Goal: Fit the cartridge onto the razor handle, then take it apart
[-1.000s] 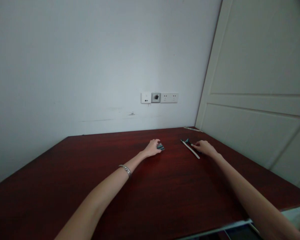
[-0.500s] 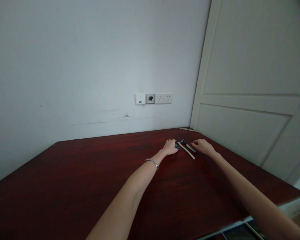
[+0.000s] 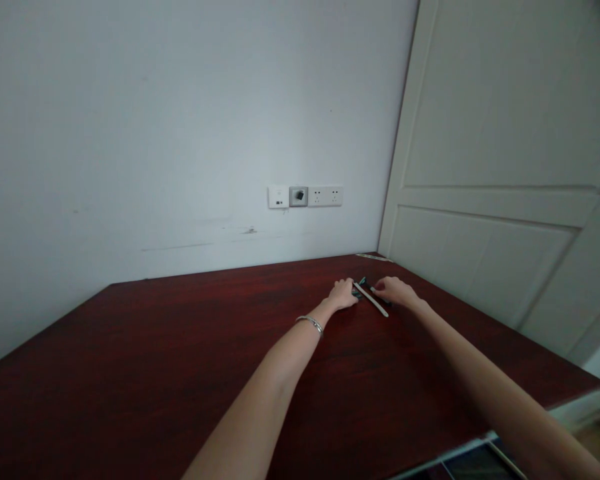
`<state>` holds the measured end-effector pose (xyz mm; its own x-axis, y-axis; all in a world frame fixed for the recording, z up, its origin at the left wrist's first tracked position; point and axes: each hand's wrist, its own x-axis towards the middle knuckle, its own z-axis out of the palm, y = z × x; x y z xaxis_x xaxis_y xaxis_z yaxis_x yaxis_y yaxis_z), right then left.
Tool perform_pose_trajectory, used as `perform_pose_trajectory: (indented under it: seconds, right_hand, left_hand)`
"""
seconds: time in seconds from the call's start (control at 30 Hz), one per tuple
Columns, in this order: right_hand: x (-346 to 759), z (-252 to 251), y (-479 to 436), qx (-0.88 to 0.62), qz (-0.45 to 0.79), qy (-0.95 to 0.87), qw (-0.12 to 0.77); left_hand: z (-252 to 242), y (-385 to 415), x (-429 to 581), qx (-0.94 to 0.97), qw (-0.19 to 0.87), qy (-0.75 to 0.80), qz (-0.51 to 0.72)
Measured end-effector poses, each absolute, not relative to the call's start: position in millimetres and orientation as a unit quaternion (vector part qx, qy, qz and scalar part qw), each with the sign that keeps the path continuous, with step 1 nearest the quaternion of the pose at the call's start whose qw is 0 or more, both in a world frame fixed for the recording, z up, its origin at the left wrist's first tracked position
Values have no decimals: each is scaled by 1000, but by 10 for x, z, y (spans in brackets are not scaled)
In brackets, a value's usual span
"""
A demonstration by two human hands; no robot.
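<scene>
Bare forearms, silver bracelet — left wrist

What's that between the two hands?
In the head view, a pale stick lies slanted between the left hand and right hand; beside it, a dark thing is partly hidden by the right hand.

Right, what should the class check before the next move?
1. Left hand at the small teal-and-dark object: ok.
2. Its grip, mostly hidden: cannot tell.
3. Right hand at the slender dark stick: ok.
4. Stick fully uncovered: not ok, the hand hides part.
5. Long pale narrow strip lying between the hands: ok.
6. Silver metal bracelet clear of the strip: ok.
</scene>
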<state>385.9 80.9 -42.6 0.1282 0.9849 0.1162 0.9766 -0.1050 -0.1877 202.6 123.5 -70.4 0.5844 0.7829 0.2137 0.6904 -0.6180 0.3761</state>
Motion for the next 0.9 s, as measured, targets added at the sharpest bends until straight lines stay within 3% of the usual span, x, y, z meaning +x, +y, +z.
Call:
perform_pose_trajectory:
  seconds: [0.6,0.9]
  right_hand:
    - [3768,-482,791,-761,-1,-639,114]
    - [3456,-264,757,-742,-67,-652,138]
  left_hand:
    - [-660,1140,1917,867,146,426,214]
    - [-433,1055,1022,847,138,473,199]
